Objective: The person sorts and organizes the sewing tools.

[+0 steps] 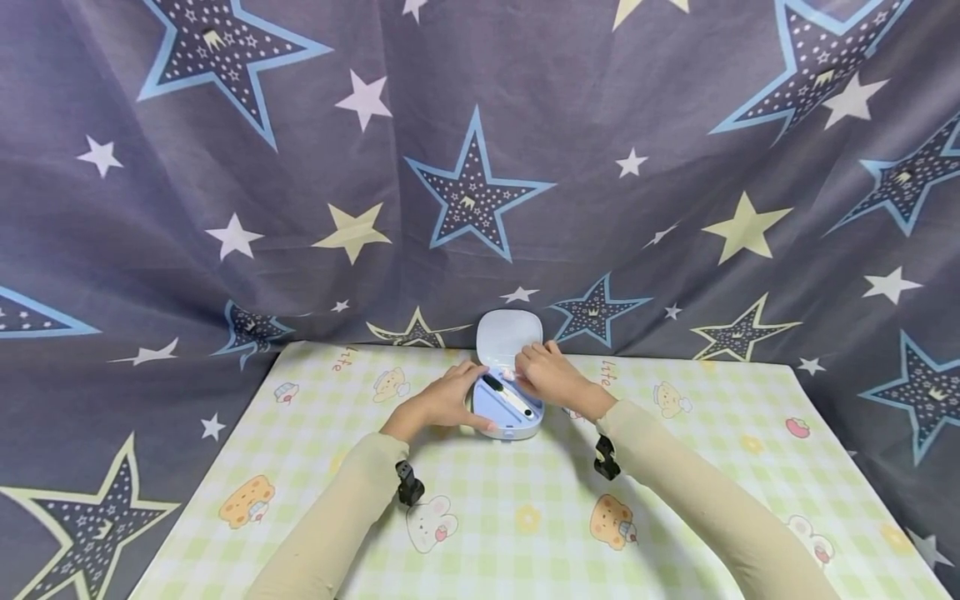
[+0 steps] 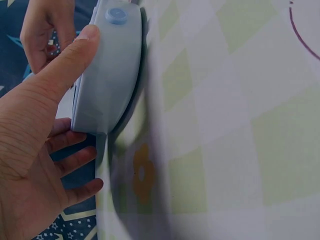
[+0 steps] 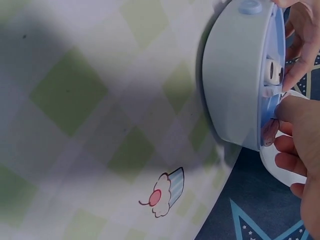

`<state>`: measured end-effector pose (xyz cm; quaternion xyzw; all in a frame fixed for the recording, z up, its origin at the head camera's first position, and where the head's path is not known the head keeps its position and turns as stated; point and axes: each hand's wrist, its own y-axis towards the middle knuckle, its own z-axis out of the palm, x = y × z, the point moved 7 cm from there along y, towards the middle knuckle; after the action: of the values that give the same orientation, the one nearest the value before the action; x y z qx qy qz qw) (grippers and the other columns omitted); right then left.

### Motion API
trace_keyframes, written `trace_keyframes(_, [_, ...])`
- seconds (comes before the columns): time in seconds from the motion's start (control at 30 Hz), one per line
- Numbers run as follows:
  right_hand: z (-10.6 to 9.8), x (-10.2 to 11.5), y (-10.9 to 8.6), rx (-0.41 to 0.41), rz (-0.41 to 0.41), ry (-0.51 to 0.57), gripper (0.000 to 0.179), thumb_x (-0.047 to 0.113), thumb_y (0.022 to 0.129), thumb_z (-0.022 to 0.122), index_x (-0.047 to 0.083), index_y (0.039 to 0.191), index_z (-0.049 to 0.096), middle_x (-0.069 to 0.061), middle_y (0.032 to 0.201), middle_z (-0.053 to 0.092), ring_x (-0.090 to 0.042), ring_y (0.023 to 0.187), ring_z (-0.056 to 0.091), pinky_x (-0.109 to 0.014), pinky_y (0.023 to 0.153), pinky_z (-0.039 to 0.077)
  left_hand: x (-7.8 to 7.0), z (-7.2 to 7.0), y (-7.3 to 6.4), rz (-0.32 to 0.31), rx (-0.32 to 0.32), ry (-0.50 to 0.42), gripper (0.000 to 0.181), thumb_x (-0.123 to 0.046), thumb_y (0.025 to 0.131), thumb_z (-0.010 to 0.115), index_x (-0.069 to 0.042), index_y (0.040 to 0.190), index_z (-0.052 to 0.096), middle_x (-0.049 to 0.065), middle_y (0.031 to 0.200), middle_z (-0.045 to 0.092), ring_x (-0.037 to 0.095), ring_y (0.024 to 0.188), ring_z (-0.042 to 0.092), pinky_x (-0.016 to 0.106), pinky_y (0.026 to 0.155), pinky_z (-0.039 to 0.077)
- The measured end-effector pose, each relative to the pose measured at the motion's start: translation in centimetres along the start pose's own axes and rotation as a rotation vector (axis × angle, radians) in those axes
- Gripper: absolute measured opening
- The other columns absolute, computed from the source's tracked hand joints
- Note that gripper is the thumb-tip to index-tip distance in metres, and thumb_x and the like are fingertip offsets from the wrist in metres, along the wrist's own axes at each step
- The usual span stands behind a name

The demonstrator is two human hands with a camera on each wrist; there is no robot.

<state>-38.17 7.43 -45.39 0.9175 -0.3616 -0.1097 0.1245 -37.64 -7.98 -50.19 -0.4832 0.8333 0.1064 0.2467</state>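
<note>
A light blue plastic case [image 1: 491,410] lies on the table, its whitish lid [image 1: 510,333] raised at the back. Inside, a white pen-shaped tool with a black end [image 1: 514,398] rests slantwise in a slot. My left hand [image 1: 447,395] holds the case from the left, thumb on the front rim near the blue latch [image 2: 116,15] and fingers round the far left side. My right hand [image 1: 553,377] reaches into the right rear of the case, fingers curled. Its thumb and fingertips pinch a small pinkish thing [image 3: 270,132] at the compartment edge; most of it is hidden by the hand.
A checked tablecloth [image 1: 525,533] with cartoon prints covers the table. Behind the far edge hangs a dark curtain [image 1: 570,208] with stars, close behind the raised lid. Black straps [image 1: 606,458] are on both sleeved wrists.
</note>
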Motion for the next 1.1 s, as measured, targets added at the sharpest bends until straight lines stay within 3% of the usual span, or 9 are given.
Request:
trace_keyframes(0.63, [1.0,-0.1,0.1,0.034,0.026,-0.029,0.015,0.024,0.095,0.072,0.012,0.088,0.065,-0.002,0.088,0.061,-0.022,0.088,0.055,-0.037,0.08,0.038,-0.4,-0.3,-0.4,0.019,0.001,-0.034,0.109,-0.054,0.075,0.087,-0.009,0.159,0.033,0.007,0.144,0.045,0.027,0.135,0.044,0.046,0.118,0.04])
trace_keyframes(0.93, [1.2,-0.2,0.1,0.015,0.031,-0.02,0.015,0.023,0.094,0.073,0.012,0.087,0.066,-0.003,0.087,0.062,-0.022,0.088,0.056,-0.038,0.081,0.039,-0.1,-0.2,-0.2,0.014,-0.003,0.034,0.11,-0.058,0.074,0.085,-0.011,0.159,0.033,0.007,0.149,0.044,0.027,0.138,0.043,0.048,0.118,0.04])
trace_keyframes(1.1, [1.3,-0.3,0.1,0.014,0.043,-0.018,0.015,0.023,0.094,0.073,0.012,0.087,0.066,-0.003,0.087,0.063,-0.022,0.088,0.057,-0.039,0.081,0.039,-0.5,-0.3,0.0,0.054,-0.024,0.102,0.108,-0.059,0.074,0.085,-0.008,0.156,0.038,0.007,0.15,0.044,0.028,0.14,0.042,0.05,0.116,0.041])
